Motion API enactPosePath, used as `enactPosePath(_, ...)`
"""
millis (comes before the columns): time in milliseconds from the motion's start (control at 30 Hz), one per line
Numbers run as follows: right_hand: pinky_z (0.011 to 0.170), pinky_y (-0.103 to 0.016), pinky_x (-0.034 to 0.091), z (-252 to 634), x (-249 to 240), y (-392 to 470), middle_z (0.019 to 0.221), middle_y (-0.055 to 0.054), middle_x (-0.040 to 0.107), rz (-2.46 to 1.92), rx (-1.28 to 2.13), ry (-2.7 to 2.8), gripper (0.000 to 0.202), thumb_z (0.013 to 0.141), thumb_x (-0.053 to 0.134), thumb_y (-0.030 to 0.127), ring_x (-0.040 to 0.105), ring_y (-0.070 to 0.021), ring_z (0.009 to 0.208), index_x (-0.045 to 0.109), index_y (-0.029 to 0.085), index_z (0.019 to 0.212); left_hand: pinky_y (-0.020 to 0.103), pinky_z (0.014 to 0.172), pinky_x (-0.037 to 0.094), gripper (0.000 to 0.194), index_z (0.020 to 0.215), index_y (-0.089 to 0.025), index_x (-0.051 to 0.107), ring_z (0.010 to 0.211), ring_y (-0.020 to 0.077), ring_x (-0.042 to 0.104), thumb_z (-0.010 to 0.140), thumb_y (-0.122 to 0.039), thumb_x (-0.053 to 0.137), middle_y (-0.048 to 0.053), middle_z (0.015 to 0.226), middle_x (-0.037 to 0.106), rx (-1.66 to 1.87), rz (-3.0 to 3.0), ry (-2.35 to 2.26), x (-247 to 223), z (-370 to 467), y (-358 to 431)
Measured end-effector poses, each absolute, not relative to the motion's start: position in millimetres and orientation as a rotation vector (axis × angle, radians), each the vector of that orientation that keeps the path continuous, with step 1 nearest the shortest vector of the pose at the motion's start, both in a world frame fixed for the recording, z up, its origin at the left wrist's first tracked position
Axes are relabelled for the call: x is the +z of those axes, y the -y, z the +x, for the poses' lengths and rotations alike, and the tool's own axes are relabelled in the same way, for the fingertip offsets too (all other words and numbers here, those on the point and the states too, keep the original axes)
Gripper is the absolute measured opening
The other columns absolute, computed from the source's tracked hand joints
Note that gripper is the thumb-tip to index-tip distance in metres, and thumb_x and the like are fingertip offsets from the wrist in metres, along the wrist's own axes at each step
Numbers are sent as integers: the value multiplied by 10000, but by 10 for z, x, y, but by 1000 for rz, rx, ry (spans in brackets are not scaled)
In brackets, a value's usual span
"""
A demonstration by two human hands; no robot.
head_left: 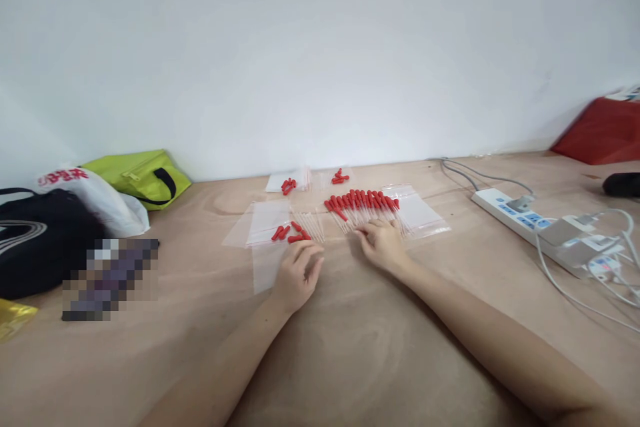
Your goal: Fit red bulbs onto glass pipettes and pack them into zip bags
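A row of droppers with red rubber bulbs [367,200] and thin clear stems lies fanned out on the table. My right hand [383,243] is at the lower ends of their stems, its thumb and forefinger pinched at a dropper whose red bulb [340,211] sits lower than the others; the grip is partly hidden. To the left, my left hand [299,273] hovers with loosely curled fingers, thumb apart, and nothing visible between them. Just beyond it are several loose red bulbs [283,233] and a group of bare clear stems [313,227].
Clear zip bags [270,213] lie beneath the loose parts, another bag [425,213] at the right. More red bulbs [340,177] are near the wall. A power strip [525,220] with cables stands right; a lime bag [135,173] and black bag [40,240] stand left.
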State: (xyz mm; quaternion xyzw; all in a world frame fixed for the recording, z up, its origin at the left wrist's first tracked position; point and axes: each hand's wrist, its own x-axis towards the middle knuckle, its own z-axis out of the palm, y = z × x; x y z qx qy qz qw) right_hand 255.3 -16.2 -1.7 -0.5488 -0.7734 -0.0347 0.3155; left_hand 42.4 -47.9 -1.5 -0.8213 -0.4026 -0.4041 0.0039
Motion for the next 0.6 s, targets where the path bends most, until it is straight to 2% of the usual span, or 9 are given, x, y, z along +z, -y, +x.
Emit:
enactPosePath(200, 714, -340, 251, 2425, 38, -241, 745, -70, 662, -1742, -69, 1771, 217, 807, 441, 282, 552, -221, 778, 630, 189, 862, 328, 796, 473, 180, 959, -187, 577, 905, 179, 574, 825, -178, 458, 73, 974, 611, -974, -2993, 1236, -8, 433, 495)
enactPosePath(600, 729, -377, 214, 2177, 37, -388, 752, -125, 658, -1977, -87, 1743, 251, 780, 447, 297, 584, -253, 719, 556, 126, 927, 350, 805, 465, 173, 933, -156, 596, 900, 191, 574, 825, -182, 464, 91, 958, 621, -933, -2976, 1260, -14, 447, 489)
